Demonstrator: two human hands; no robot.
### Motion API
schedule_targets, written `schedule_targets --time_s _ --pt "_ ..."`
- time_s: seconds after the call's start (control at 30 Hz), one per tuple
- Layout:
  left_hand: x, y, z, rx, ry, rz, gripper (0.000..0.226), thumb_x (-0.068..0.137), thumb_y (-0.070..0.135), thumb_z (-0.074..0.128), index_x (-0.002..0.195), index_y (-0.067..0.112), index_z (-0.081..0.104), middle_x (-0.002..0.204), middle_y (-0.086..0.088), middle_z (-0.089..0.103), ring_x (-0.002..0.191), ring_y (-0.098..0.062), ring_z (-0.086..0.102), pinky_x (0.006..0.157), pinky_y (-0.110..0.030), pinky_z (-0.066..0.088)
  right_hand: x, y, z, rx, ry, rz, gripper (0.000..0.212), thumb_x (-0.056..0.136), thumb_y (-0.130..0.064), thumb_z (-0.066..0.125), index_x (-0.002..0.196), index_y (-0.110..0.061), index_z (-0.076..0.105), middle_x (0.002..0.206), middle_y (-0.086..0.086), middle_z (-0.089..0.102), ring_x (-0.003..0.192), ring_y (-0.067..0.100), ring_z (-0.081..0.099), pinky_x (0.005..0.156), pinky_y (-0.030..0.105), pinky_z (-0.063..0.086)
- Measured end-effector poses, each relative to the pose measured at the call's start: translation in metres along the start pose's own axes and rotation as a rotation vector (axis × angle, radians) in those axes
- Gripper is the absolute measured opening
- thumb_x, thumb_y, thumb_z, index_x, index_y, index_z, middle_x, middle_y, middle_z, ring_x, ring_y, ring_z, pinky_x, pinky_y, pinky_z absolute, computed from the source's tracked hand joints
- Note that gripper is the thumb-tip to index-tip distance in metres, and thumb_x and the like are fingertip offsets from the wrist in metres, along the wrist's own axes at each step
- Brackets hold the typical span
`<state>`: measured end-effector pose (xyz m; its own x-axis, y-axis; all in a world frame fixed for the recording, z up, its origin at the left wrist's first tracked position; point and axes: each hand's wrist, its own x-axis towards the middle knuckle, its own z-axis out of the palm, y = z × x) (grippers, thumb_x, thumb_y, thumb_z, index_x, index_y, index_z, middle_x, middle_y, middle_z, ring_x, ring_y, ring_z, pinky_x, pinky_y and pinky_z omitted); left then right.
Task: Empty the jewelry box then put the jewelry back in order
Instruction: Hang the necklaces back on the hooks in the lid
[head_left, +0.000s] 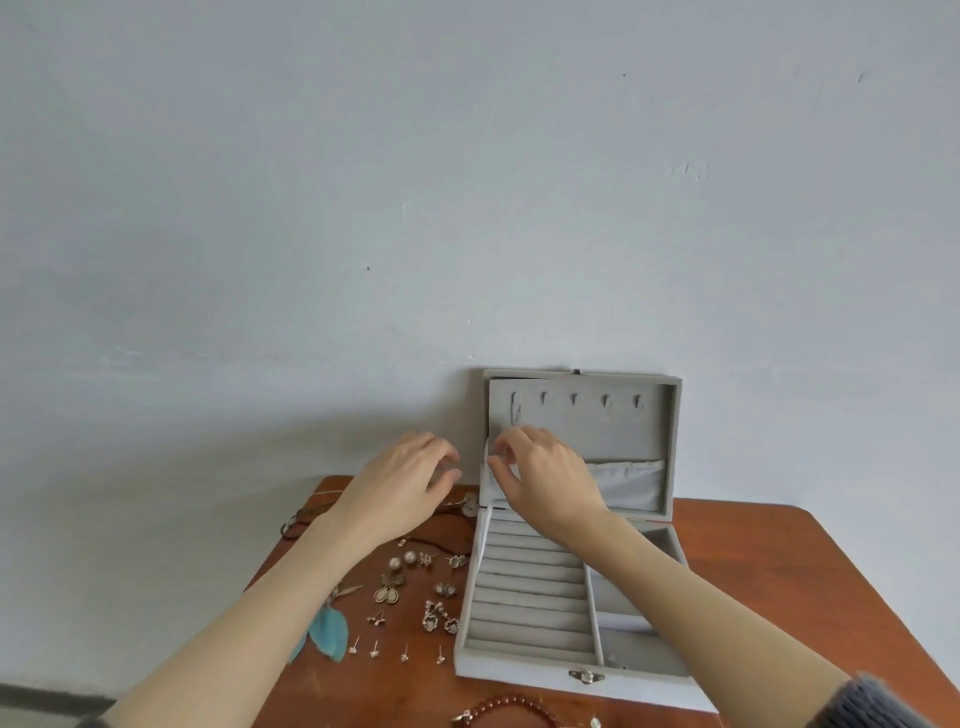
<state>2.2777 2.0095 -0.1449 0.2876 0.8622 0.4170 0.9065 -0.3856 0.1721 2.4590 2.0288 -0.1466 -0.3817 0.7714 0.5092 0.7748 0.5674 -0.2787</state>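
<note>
The grey jewelry box stands open on the wooden table, its lid upright against the wall. The ring rolls and side compartments look nearly bare. My right hand reaches over the box to the lid's lower left, where its fingertips and thumb pinch the left end of the fabric pocket. A thin strand hangs from the first hook. My left hand hovers just left of the lid with curled fingers; whether they hold anything is hidden.
Jewelry lies on the table left of the box: pearl studs, teardrop earrings, a teal feather earring, several small studs and a dark cord necklace. A red bead bracelet lies at the front edge.
</note>
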Motion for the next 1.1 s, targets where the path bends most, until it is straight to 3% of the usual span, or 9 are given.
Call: schedule_targets --time_s 0.1,0.23,0.33,0.5,0.63,0.77,0.9,1.1 --pt "-0.008 -0.027 -0.001 -0.019 -0.034 -0.081 0.024 0.096 0.030 0.044 0.112 0.021 0.058 0.111 0.008 0.058 0.095 -0.005 0.057 0.066 -0.010 0.039 0.009 -0.022 0.012 0.071 -0.118 -0.021 0.027 0.097 -0.023 0.039 0.117 -0.010 0.053 0.115 0.008 0.057 0.101 0.026 0.056 0.079 0.033 0.044" --pt "-0.013 -0.064 0.007 -0.065 -0.063 -0.232 0.022 0.095 0.018 0.047 0.111 0.017 0.062 0.109 0.001 0.060 0.100 -0.016 0.057 0.086 -0.029 0.045 0.025 -0.038 0.037 0.102 -0.212 0.014 0.030 0.097 -0.016 0.038 0.120 -0.007 0.055 0.122 0.011 0.056 0.108 0.030 0.054 0.091 0.037 0.043" --pt "-0.017 -0.087 0.020 -0.125 -0.016 -0.346 0.020 0.093 0.014 0.050 0.107 0.014 0.065 0.107 -0.005 0.062 0.110 -0.023 0.053 0.092 -0.036 0.043 0.039 -0.050 0.060 0.073 -0.279 0.068 0.030 0.095 -0.012 0.040 0.117 -0.006 0.059 0.119 0.014 0.060 0.111 0.031 0.054 0.094 0.035 0.043" --pt "-0.013 -0.107 0.040 -0.214 0.053 -0.407 0.019 0.092 0.017 0.052 0.103 0.017 0.068 0.107 -0.006 0.061 0.104 -0.024 0.055 0.089 -0.034 0.044 0.058 -0.054 0.094 -0.009 -0.377 0.190 0.030 0.088 -0.003 0.041 0.106 -0.004 0.065 0.111 0.018 0.064 0.105 0.037 0.057 0.087 0.037 0.047" --pt "-0.004 -0.120 0.049 -0.121 0.070 -0.381 0.015 0.089 0.022 0.057 0.095 0.019 0.070 0.099 -0.003 0.062 0.103 -0.022 0.050 0.079 -0.030 0.036 0.068 -0.044 0.112 -0.037 -0.378 0.241 0.027 0.087 -0.007 0.045 0.101 -0.005 0.068 0.107 0.019 0.066 0.102 0.038 0.058 0.083 0.035 0.046" --pt "0.000 -0.129 0.050 -0.131 0.004 -0.396 0.008 0.083 0.024 0.065 0.088 0.020 0.070 0.095 -0.003 0.062 0.101 -0.022 0.048 0.076 -0.030 0.034 0.068 -0.040 0.123 -0.020 -0.384 0.270 0.020 0.087 -0.018 0.054 0.098 -0.009 0.067 0.107 0.015 0.066 0.103 0.035 0.058 0.085 0.035 0.046" --pt "-0.008 -0.134 0.051 -0.266 -0.093 -0.463 0.006 0.083 0.023 0.067 0.084 0.018 0.069 0.094 -0.004 0.065 0.092 -0.021 0.057 0.079 -0.032 0.044 0.070 -0.044 0.126 0.010 -0.410 0.283 0.014 0.084 -0.023 0.061 0.092 -0.013 0.066 0.106 0.012 0.065 0.102 0.032 0.058 0.084 0.034 0.045" --pt "-0.008 -0.133 0.048 -0.263 -0.127 -0.486 0.010 0.085 0.017 0.062 0.077 0.022 0.059 0.098 -0.005 0.062 0.090 -0.022 0.056 0.079 -0.032 0.045 0.071 -0.052 0.122 0.078 -0.471 0.351 0.010 0.084 -0.013 0.057 0.089 -0.010 0.066 0.103 0.014 0.066 0.099 0.031 0.060 0.080 0.031 0.046"
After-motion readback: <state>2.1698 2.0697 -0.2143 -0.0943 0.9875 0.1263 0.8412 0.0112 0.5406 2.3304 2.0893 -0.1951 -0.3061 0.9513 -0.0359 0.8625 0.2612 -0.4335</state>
